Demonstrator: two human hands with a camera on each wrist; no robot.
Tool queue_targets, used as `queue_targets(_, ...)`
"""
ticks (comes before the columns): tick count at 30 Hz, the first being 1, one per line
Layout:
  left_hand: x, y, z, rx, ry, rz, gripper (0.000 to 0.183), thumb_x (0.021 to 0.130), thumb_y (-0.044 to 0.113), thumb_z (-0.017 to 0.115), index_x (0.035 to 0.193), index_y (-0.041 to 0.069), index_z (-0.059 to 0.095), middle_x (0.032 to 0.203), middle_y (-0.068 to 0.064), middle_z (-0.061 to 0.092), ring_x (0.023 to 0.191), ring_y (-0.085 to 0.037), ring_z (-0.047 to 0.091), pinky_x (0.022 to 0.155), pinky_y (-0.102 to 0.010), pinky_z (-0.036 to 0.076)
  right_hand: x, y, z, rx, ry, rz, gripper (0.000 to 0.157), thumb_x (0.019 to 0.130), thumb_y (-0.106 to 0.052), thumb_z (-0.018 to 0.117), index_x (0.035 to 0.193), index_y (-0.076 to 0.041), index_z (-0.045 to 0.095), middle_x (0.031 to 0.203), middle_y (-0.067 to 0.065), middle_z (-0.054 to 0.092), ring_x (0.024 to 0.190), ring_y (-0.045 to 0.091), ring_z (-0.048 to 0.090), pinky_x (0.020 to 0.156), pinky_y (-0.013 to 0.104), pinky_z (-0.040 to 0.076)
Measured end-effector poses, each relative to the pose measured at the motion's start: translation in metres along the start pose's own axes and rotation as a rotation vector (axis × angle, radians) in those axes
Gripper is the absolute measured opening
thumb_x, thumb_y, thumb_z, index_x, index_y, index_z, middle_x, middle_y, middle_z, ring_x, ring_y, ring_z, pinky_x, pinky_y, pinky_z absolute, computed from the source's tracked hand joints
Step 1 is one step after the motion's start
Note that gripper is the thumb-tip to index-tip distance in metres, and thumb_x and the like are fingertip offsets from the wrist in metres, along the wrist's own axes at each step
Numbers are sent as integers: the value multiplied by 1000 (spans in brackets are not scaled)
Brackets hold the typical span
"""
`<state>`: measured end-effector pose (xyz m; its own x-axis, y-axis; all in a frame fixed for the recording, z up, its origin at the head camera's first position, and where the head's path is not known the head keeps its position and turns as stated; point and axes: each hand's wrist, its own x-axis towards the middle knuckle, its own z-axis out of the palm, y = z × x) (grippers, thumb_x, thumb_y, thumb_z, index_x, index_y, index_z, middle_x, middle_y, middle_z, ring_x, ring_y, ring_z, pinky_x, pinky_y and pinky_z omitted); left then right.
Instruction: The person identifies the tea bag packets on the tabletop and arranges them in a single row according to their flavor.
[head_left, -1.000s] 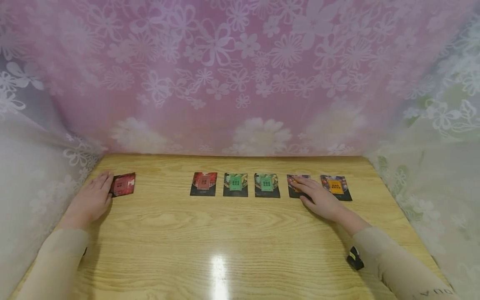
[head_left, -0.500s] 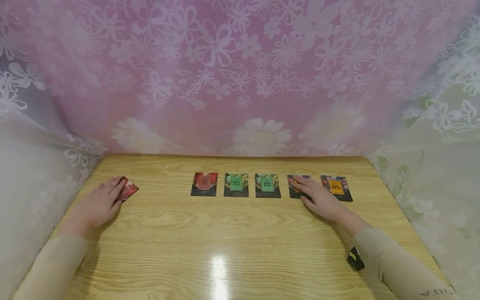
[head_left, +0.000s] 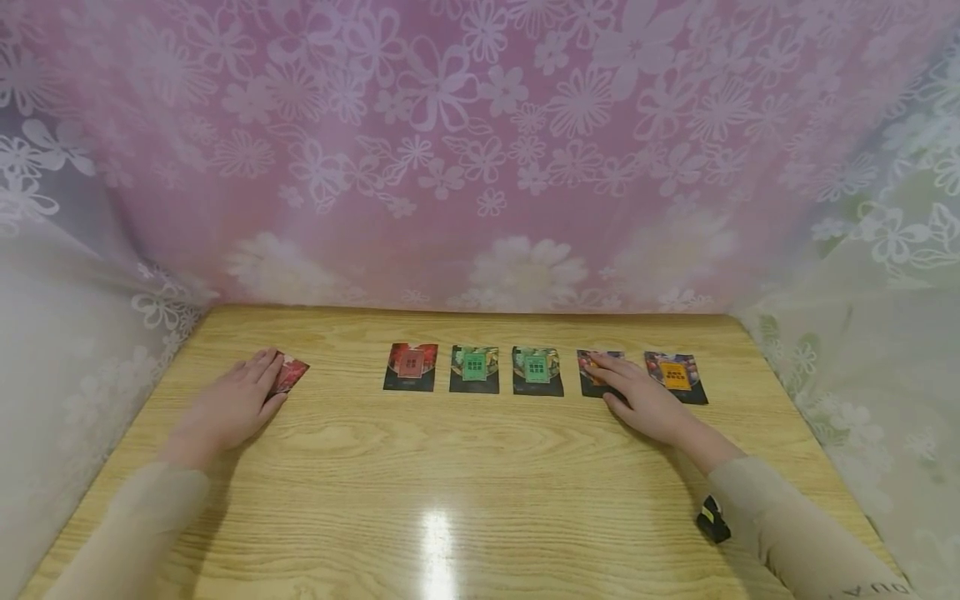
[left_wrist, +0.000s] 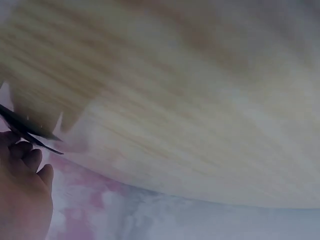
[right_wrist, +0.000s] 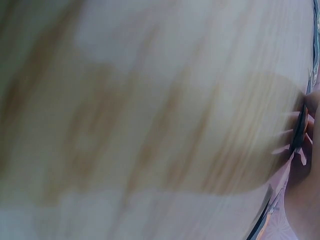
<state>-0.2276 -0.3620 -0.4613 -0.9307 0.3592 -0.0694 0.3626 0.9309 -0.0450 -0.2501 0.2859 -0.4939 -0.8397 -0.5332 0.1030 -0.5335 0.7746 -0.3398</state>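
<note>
In the head view my left hand [head_left: 234, 407] lies over a red sachet [head_left: 289, 374] at the left of the table, its fingers covering the sachet's left part. The sachet sits turned at an angle. The left wrist view shows that sachet's dark edge [left_wrist: 30, 132] against the fingers. My right hand [head_left: 647, 402] rests with extended fingers on an orange-labelled sachet [head_left: 592, 385], which it partly hides. Just right of it lies a second orange-labelled sachet [head_left: 677, 377]. Two green-labelled sachets [head_left: 475, 369] and another red sachet [head_left: 410, 367] complete the row.
The wooden table [head_left: 360, 492] ends at a pink floral curtain [head_left: 480, 167] behind, with pale floral cloth [head_left: 847, 350] on both sides. A small black object [head_left: 712, 520] shows beside the right forearm. Bare tabletop separates the left hand from the row.
My left hand has moved right along the table together with the red sachet, which has also turned. The right hand stays on its sachet, and the row has kept its order.
</note>
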Motion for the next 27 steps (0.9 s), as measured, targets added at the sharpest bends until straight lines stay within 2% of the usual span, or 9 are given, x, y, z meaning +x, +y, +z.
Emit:
queue_targets(11,32,36,0,30,4,-21,70,113,37,46,161,-13,31,167,-34,32,157,-51,32,132,-61,29,-1,5,3,-13,34,-32,48,108,-13,60,155,-3,54,167,23,41,151,52,38,117,73,40)
queue_targets(16,43,44,0,48,6,-25,71,113,39,44,161,-11,33,168,-32,33,158,-48,32,133,-60,28,0,5,5,-30,45,-50,48,107,-13,61,153,-2,55,166,23,43,150,52,40,116,73,42)
queue_targets(22,42,37,-2,44,20,-1,68,113,35,47,162,-9,32,168,-32,33,157,-48,33,132,-61,27,0,3,3,-7,16,-22,49,109,-13,59,156,-2,52,169,22,39,153,51,36,120,73,38)
queue_targets(27,32,21,-1,16,63,75,66,109,23,50,163,-9,30,169,-31,32,157,-48,32,132,-60,27,0,2,1,-19,9,-16,50,109,-12,59,157,-3,50,169,22,39,154,50,36,122,72,37)
